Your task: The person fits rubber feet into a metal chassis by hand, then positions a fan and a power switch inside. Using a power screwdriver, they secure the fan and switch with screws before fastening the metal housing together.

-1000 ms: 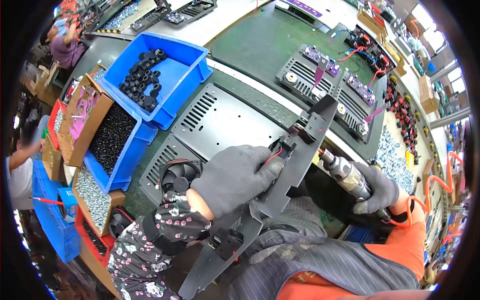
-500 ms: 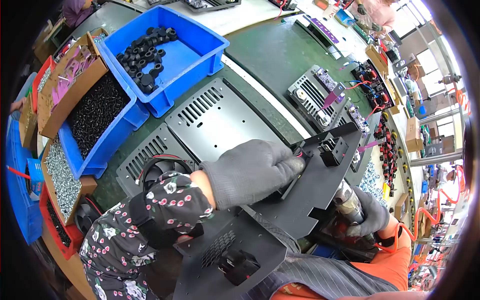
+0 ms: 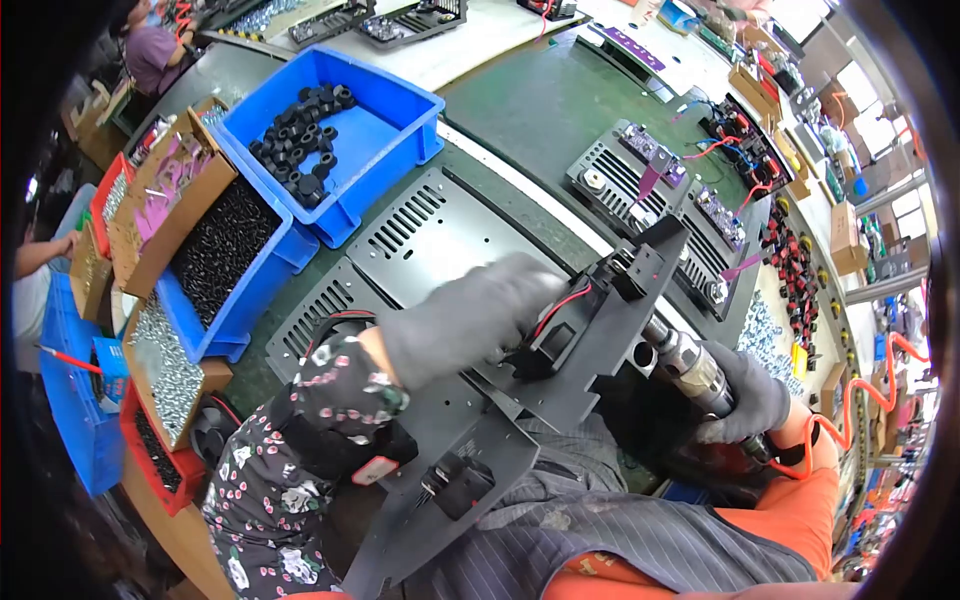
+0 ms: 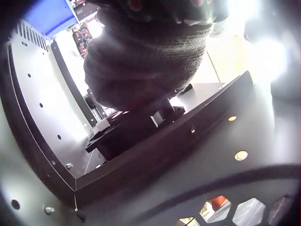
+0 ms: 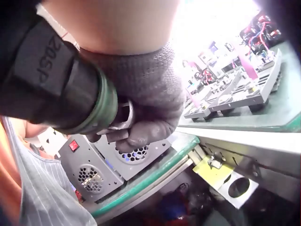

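Note:
My gloved left hand (image 3: 470,315), blurred, hovers beside a small black fan (image 3: 553,340) with red wires, on the inner side of a bent black metal panel (image 3: 610,330). In the left wrist view the glove (image 4: 141,61) overlaps the fan (image 4: 124,134); its fingertips are hidden. My gloved right hand (image 3: 745,395) grips an air screwdriver (image 3: 690,368), its tip close to the panel's outer face. The panel's outer side shows honeycomb vents (image 5: 134,153) and a red switch (image 5: 74,145) in the right wrist view. Another black socket part (image 3: 460,485) sits on the panel's nearer section.
Blue bins hold black rubber feet (image 3: 300,150) and black screws (image 3: 225,245). A cardboard box of silver screws (image 3: 165,355) stands at the left. Slotted metal plates (image 3: 430,240) lie on the bench. Circuit board assemblies (image 3: 650,180) lie beyond. An orange air hose (image 3: 850,405) coils at the right.
My left hand has drawn back leftward from the fan, uncovering it and its red wires. The screwdriver's front end, hidden behind the panel half a second ago, shows again.

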Available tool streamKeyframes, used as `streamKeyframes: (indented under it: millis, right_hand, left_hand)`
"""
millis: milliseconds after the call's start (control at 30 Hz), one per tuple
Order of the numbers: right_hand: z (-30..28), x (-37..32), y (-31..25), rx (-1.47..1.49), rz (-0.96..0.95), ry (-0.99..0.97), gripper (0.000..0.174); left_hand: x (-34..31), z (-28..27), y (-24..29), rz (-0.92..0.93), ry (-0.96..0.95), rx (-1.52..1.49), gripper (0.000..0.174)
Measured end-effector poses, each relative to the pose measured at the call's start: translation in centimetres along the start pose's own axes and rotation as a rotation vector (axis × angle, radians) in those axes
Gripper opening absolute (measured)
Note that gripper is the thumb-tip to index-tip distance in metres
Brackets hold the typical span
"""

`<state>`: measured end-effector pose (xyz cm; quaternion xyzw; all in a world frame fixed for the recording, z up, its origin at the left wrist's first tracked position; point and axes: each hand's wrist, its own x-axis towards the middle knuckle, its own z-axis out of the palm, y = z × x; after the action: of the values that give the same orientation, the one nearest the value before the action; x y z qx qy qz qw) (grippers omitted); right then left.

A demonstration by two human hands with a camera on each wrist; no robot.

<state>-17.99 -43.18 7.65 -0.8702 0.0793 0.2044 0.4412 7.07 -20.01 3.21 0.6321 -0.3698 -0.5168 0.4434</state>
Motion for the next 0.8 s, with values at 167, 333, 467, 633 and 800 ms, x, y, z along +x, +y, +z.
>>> streamKeyframes:
  millis: [167,333,467,633,800]
  right_hand:
    - [1.6,-2.1,0.9,0.102,0.094,0.149,0.078]
    - [5.7,-2.2,0.4,0.749,0.051,0.412,0.088]
    - [6.8,-1.3,-1.2,0.814,-0.171,0.284,0.083]
    - [7.0,1.1,-5.7,0.603,-0.457,0.111,0.080]
    - [7.6,2.6,-9.0,0.485,-0.492,0.022,0.069]
  left_hand:
    - [-3.7,-3.0,0.3,-0.171,0.366,-0.748,0.032]
    - [-5.4,-2.7,0.0,-0.055,0.478,-0.667,0.029]
    - [-6.7,-3.0,0.9,0.142,0.436,-0.577,0.032]
    - [-9.3,-2.4,3.8,0.232,0.286,-0.676,0.036]
    - [-11.7,-1.1,4.1,0.289,0.242,-0.700,0.036]
